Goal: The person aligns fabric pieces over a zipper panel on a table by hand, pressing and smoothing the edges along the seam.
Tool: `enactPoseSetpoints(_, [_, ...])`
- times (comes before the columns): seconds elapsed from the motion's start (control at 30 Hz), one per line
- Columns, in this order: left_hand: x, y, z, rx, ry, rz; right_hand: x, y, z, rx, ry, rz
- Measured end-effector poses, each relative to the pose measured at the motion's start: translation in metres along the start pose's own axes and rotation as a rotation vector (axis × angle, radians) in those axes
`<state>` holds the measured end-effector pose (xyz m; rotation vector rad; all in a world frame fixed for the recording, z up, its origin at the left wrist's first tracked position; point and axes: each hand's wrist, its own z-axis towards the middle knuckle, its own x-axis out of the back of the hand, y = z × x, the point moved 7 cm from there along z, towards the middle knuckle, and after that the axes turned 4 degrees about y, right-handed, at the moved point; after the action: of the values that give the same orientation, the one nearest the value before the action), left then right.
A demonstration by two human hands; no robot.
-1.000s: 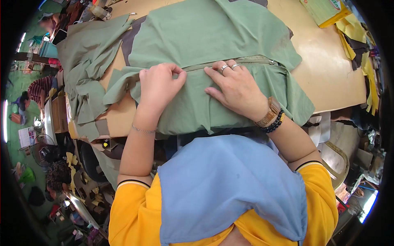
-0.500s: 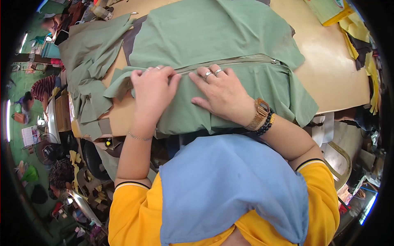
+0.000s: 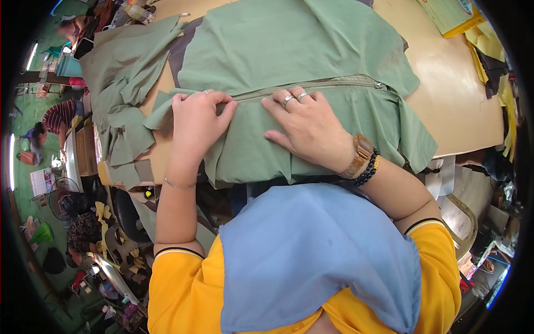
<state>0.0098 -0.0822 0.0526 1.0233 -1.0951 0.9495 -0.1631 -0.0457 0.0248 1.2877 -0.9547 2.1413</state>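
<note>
Green cloth [image 3: 278, 47] covers the counter [image 3: 456, 100] at the upper centre of the frame, a zipper [image 3: 334, 83] crossing it. Left of centre, the grip of the left hand [image 3: 199, 122] is pinched on the cloth by the zipper's left end. At centre, the right hand [image 3: 314, 129] rests on it, fingers loosely apart.

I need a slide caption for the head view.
Left hand pinches green cloth; right hand rests on it beside the zip.
</note>
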Motion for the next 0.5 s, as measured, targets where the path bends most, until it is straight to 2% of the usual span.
enactPoseSetpoints(0.3, [-0.007,-0.015,0.012,0.247,-0.227,-0.156,-0.001,0.0,0.002,-0.002,-0.007,-0.022])
enactPoseSetpoints(0.5, [-0.009,-0.016,0.012,0.224,-0.167,-0.192,0.001,0.0,0.002,-0.005,-0.016,-0.027])
